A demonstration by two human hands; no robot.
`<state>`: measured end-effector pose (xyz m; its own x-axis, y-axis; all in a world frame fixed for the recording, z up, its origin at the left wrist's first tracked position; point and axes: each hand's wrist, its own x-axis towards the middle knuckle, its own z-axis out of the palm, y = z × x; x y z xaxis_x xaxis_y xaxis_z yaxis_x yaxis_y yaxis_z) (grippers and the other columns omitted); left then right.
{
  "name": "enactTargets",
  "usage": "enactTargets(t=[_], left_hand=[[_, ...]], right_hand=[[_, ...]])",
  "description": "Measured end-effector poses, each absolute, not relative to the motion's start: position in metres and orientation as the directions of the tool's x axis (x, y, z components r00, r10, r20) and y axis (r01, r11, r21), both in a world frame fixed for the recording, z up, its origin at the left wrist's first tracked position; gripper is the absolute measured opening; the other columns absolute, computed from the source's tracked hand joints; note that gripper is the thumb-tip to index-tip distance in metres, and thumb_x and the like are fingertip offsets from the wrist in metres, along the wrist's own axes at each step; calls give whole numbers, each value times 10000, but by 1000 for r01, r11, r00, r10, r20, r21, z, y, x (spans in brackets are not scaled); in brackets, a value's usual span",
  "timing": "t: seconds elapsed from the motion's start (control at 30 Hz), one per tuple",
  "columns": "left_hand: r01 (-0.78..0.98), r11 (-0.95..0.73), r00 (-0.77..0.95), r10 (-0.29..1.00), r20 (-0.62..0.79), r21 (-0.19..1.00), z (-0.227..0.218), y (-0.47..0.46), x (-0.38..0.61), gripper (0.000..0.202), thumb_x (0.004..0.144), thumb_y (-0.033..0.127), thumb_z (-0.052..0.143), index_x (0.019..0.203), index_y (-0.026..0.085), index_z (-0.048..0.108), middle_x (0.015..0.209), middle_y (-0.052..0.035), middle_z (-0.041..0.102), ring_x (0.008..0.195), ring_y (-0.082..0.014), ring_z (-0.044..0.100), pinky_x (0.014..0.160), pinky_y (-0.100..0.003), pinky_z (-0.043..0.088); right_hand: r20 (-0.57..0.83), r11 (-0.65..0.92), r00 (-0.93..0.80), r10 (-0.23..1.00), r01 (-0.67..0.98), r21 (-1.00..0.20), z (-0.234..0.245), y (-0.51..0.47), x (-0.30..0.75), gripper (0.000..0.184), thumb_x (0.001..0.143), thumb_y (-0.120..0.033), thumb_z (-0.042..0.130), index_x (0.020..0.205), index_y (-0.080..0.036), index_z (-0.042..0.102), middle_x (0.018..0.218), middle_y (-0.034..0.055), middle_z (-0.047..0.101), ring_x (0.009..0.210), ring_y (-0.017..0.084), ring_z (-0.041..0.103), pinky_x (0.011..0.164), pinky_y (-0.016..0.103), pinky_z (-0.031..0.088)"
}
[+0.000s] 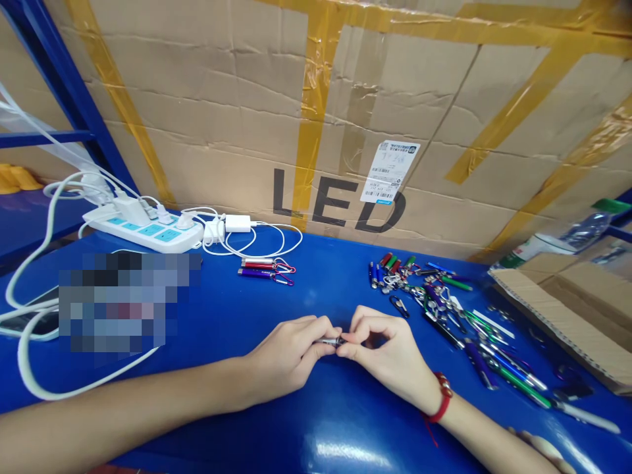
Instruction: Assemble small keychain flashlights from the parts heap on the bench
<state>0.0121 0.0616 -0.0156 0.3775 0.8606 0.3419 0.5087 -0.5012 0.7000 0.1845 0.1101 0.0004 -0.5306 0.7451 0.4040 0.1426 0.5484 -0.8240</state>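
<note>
Both my hands rest on the blue table (316, 421), fingertips meeting at the middle. My left hand (289, 352) is closed, pinching one end of a small dark metal keychain flashlight (330, 341). My right hand (390, 352), with a red bracelet at the wrist, pinches the other end of the same piece. Most of the flashlight is hidden by my fingers. A loose black carabiner clip (399, 306) lies just beyond my right hand.
A pile of coloured keychain flashlights and clips (444, 303) spreads to the right. Three finished ones (266, 268) lie at centre back. A white power strip (145, 230) with chargers and cables sits back left. An open cardboard box (567, 316) is right; a large LED carton (336, 118) walls the back.
</note>
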Motion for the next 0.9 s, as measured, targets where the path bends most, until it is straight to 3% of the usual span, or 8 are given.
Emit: enactTargets(t=[0.2,0.37,0.53,0.6,0.67,0.73,0.9], left_hand=[[460,-457,304,887,349,761,-17,63,13,106,873,189,423,818,171,513,840,-21,601,797,-121,582,713,-200,448],[419,-337,256,935,246,843,-13,64,13,114,856,248,467,911,176,535,842,-18,618,773,-122,600,673,-193,460],[418,-284,235,951,199,863,-9,67,14,170,862,271,418,961,168,511,687,2,588,622,-109,573,566,-183,442],[430,-298,231,949,215,852,-9,68,14,185,874,299,400,960,175,507,645,12,571,595,-108,556,549,-181,428],[460,-317,241,944,227,830,-11,69,14,205,883,328,385,956,184,511,634,13,569,589,-109,551,537,-177,415],[498,-337,268,936,228,799,-13,69,13,224,889,350,376,960,191,515,620,16,562,582,-108,547,543,-175,411],[532,-363,293,927,235,765,-15,71,14,262,887,396,366,969,195,512,594,21,551,548,-107,536,529,-167,411]], right_hand=[[252,391,-568,784,136,-910,-6,114,185,336,701,-375,665,539,-125,509,588,6,498,464,61,426,415,193,335],[284,433,-534,796,175,-884,-3,115,185,299,719,-370,651,610,-133,505,625,-1,517,476,50,431,427,176,341],[325,483,-465,824,277,-830,7,126,193,270,758,-394,608,694,-141,539,712,17,596,474,57,487,447,183,370],[384,552,-423,820,413,-724,13,137,202,253,765,-392,600,706,-149,563,776,21,627,494,61,518,487,192,393],[425,583,-403,810,622,-522,19,150,215,220,770,-379,597,705,-169,592,799,2,641,556,69,549,561,198,406],[378,490,-363,851,809,-325,25,162,228,174,783,-362,582,730,-200,617,775,-22,646,622,84,573,603,205,397],[283,289,-222,933,931,-221,31,181,248,119,721,-349,641,699,-232,649,689,-24,653,689,148,603,542,220,355]])
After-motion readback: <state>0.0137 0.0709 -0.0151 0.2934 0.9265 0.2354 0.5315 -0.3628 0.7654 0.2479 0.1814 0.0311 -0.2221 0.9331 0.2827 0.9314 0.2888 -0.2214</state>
